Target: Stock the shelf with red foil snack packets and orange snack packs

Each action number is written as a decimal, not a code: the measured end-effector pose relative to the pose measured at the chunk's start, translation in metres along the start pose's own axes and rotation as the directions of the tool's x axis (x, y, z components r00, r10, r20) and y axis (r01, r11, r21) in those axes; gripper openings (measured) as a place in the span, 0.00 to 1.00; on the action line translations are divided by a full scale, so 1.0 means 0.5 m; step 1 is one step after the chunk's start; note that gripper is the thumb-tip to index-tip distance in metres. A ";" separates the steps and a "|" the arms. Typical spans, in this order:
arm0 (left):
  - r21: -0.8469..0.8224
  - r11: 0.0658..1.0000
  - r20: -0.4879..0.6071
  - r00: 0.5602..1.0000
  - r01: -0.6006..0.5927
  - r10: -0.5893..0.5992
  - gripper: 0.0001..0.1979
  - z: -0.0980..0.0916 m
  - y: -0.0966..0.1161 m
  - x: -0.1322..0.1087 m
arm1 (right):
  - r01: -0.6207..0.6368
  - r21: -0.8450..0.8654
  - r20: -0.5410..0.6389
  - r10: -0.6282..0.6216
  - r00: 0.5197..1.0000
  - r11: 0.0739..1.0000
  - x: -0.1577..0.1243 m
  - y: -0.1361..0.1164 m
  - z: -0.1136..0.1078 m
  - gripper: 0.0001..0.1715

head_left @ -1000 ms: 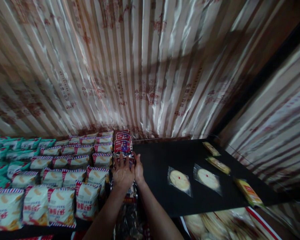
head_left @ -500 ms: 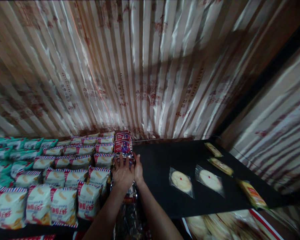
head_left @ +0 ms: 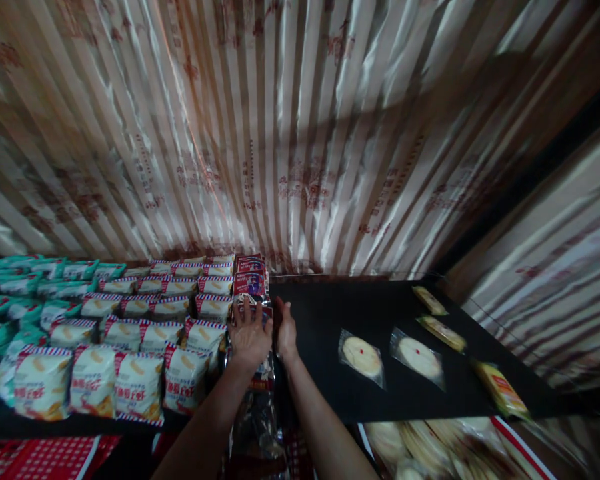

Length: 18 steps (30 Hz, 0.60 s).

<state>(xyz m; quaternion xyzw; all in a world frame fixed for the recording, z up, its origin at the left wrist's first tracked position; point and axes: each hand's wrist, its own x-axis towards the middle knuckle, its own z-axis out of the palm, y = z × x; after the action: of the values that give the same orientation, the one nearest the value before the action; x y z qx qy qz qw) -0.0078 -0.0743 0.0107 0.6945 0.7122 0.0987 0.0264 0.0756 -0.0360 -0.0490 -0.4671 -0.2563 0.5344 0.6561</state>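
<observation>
A column of shiny dark red and purple packets (head_left: 251,283) runs from the back of the black shelf (head_left: 310,313) toward me. On top of these packets lies my left hand (head_left: 251,335), palm down with its fingers spread. My right hand (head_left: 287,332) is upright along the column's right side, fingers stretched out and nothing held; a small gap shows between its fingers and the packets. Nearer to me, between my forearms, the packets look black and glossy (head_left: 257,423), partly hidden by my left arm.
White snack bags (head_left: 140,383) with striped tops stand in rows on the left, teal bags (head_left: 17,283) beyond them. Two round flatbreads (head_left: 362,355) in clear wrap and several yellow packs (head_left: 503,390) lie on the right. Below are a bread-filled crate (head_left: 523,447) and red baskets (head_left: 55,457).
My right hand has moved slightly away from the packets, opening a small gap. My left hand stays on top of them. The view has shifted a little.
</observation>
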 end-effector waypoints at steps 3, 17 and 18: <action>0.012 1.000 -0.031 0.999 -0.018 0.019 0.27 0.000 0.000 0.000 | 0.020 0.042 -0.034 -0.019 0.999 0.999 -0.013 -0.003 -0.024 0.44; 0.014 0.993 -0.140 0.983 -0.117 0.118 0.26 -0.020 -0.003 -0.010 | 0.096 0.110 -0.153 -0.078 0.985 0.989 -0.102 -0.029 -0.084 0.33; 0.010 0.991 -0.151 0.980 -0.133 0.133 0.26 -0.024 -0.002 -0.015 | 0.097 0.109 -0.158 -0.079 0.984 0.989 -0.108 -0.033 -0.084 0.33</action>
<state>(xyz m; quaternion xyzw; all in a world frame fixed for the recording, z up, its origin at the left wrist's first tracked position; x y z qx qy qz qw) -0.0104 -0.0828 0.0214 0.7309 0.6643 0.1528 -0.0346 0.1019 -0.1010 -0.0438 -0.4557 -0.1940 0.4813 0.7232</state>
